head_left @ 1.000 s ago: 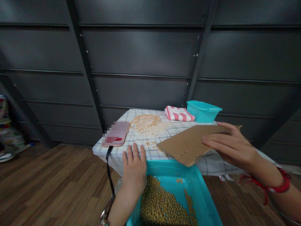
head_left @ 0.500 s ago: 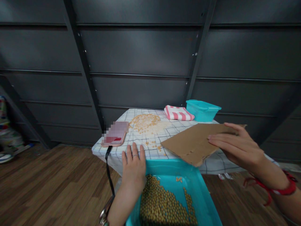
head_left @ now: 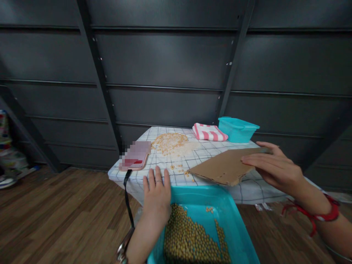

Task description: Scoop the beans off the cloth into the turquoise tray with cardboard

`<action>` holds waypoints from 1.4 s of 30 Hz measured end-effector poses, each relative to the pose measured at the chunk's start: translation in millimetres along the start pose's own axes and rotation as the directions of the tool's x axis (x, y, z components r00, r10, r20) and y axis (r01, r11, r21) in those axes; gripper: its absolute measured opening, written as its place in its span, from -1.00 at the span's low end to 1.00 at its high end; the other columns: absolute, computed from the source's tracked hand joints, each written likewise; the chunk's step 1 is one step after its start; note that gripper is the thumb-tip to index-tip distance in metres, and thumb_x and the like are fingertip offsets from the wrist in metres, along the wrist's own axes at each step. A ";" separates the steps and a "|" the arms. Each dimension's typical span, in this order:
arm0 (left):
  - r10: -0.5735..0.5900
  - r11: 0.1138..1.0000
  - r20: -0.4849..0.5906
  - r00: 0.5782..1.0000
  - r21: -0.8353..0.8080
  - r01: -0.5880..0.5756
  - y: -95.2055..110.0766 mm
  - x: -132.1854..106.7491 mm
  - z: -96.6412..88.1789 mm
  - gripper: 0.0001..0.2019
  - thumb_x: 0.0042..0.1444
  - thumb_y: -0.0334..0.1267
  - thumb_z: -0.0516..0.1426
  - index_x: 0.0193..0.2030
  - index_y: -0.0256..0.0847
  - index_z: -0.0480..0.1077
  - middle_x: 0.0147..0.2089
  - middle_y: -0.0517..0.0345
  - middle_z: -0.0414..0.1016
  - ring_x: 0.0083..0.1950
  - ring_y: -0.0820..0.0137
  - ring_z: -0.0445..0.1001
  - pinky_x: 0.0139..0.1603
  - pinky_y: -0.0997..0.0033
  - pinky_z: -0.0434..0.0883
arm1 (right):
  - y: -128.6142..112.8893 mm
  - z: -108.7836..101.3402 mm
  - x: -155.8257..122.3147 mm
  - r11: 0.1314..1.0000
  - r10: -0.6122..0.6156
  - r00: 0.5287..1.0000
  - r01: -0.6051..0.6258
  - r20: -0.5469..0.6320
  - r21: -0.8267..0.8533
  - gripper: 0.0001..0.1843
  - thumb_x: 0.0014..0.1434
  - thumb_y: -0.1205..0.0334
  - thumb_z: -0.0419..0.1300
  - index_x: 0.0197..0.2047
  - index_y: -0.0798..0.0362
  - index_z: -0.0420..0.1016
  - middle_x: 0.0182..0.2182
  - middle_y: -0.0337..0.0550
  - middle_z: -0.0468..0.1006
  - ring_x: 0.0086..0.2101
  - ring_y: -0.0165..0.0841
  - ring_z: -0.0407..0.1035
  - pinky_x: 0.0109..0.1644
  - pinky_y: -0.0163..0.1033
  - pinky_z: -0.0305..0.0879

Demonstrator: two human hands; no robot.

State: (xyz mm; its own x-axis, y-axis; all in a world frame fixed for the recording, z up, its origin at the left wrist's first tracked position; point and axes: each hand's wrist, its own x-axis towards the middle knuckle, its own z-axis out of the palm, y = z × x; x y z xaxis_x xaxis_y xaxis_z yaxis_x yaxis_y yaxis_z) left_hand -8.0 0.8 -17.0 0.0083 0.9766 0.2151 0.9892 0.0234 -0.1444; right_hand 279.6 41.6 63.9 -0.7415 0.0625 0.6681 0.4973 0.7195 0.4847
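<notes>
Checked tblcloth (head_left: 176,179), R fingers (head_left: 254,160) pinching cardboard (head_left: 220,167), tilted flatter vs. b4, L fingers (head_left: 158,180) spread, empty.

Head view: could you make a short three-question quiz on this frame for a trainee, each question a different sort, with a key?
1. What is the right hand holding?
2. True or false: the left hand is gripping the phone.
3. What lies just left of the small turquoise box in the picture?
A. A large tub
B. A folded pink-and-white striped cloth
C. A shoe

Key:
1. A piece of brown cardboard.
2. False; it is palm down with fingers spread, at the near edge of the checked tablecloth.
3. B.
</notes>
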 end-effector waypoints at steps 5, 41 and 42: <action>0.005 1.000 0.002 1.000 -0.004 -0.005 0.0 -0.8 -0.6 -0.38 -0.06 -0.58 -0.08 0.23 -0.42 0.03 0.28 -0.38 -0.01 0.27 -0.11 -0.03 0.19 -0.12 0.06 | 0.5 -0.1 1.5 1.000 -0.013 1.000 0.013 -0.014 -0.007 -0.64 0.07 0.53 0.05 -0.08 0.02 0.33 -0.40 -0.19 0.57 -0.36 -0.41 0.46 0.07 -0.01 0.22; -0.005 1.000 -0.004 1.000 -0.019 0.005 0.8 -0.4 0.5 -0.38 -0.06 -0.57 -0.08 0.23 -0.41 0.03 0.28 -0.37 0.00 0.27 -0.10 -0.02 0.19 -0.14 0.04 | -14.3 -17.3 3.6 0.999 -0.023 1.000 0.022 0.021 0.045 -0.62 0.11 0.51 0.00 -0.01 0.04 0.29 -0.39 -0.17 0.57 -0.33 -0.40 0.46 0.10 -0.04 0.20; -0.005 1.000 -0.006 1.000 -0.016 0.005 0.8 -0.3 0.3 -0.38 -0.06 -0.57 -0.08 0.23 -0.41 0.04 0.28 -0.37 0.01 0.27 -0.10 -0.02 0.19 -0.13 0.05 | -14.5 -17.3 4.0 0.999 -0.023 1.000 0.022 0.019 0.047 -0.62 0.11 0.50 0.00 -0.01 0.02 0.29 -0.39 -0.18 0.57 -0.34 -0.40 0.46 0.09 -0.04 0.22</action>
State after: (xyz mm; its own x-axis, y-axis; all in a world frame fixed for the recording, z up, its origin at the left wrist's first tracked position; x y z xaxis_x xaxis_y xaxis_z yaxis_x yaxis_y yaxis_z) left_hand -7.2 0.5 -17.5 0.0045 0.9752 0.2215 0.9915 0.0245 -0.1279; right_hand 277.2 19.4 69.3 -0.7609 0.0588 0.6462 0.4590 0.7526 0.4721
